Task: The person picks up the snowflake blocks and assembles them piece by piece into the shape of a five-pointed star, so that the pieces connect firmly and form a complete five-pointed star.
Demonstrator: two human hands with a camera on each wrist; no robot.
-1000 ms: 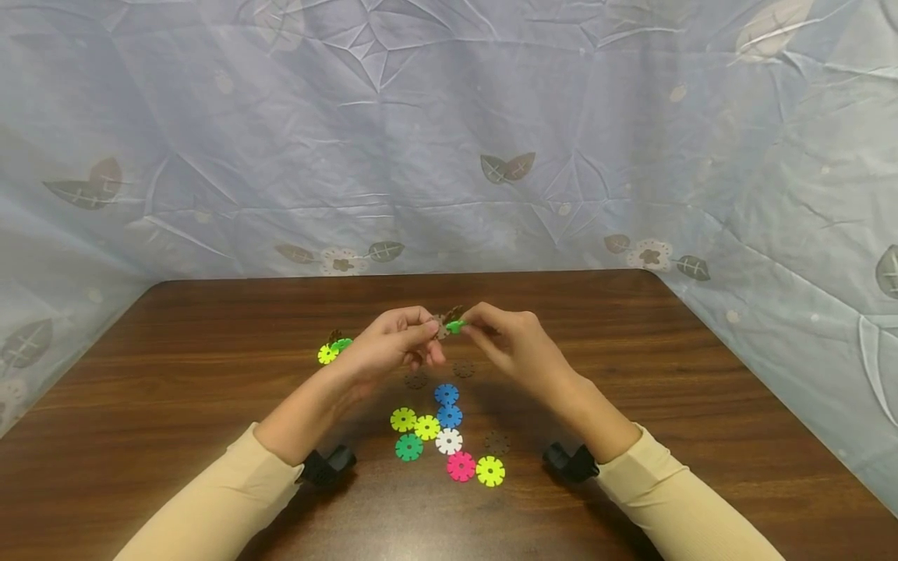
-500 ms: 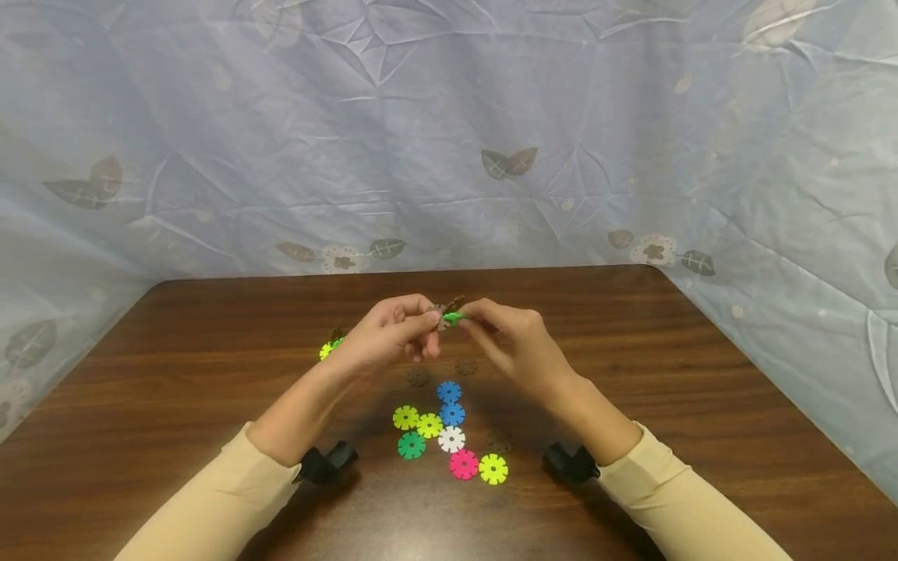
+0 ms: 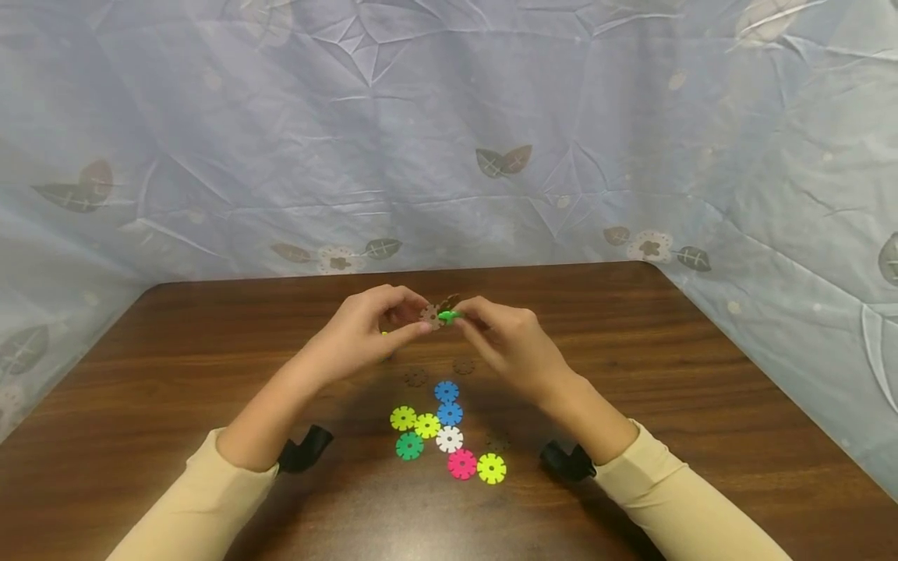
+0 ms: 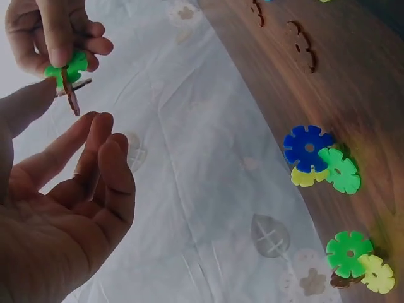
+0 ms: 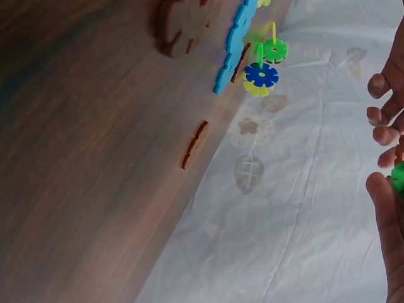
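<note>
In the head view my right hand [image 3: 515,343] pinches a bright green notched building disc [image 3: 447,317] above the far middle of the table. Brown notched discs are slotted into it; one brown disc [image 3: 431,315] faces the head camera. My left hand [image 3: 361,331] is beside this cluster, thumb and fingers spread apart. From the left wrist, the thumb [image 4: 25,107] comes right up to the green disc [image 4: 77,63], while the other fingers stand off below the brown disc [image 4: 71,95]. In the right wrist view the green disc [image 5: 398,178] shows only at the edge.
Flat discs lie nearer the body: blue [image 3: 450,414], white [image 3: 450,439], pink [image 3: 462,464], yellow [image 3: 491,469] and dark green [image 3: 410,446]. Brown discs [image 3: 415,378] blend into the wood. Joined clusters, one with a blue disc [image 4: 308,148], sit farther left. A patterned cloth [image 3: 449,140] hangs behind.
My left hand has loosened from the brown disc and drawn left, its fingers spreading. My right hand keeps hold of the green disc, having shifted slightly left. The discs on the table stay put.
</note>
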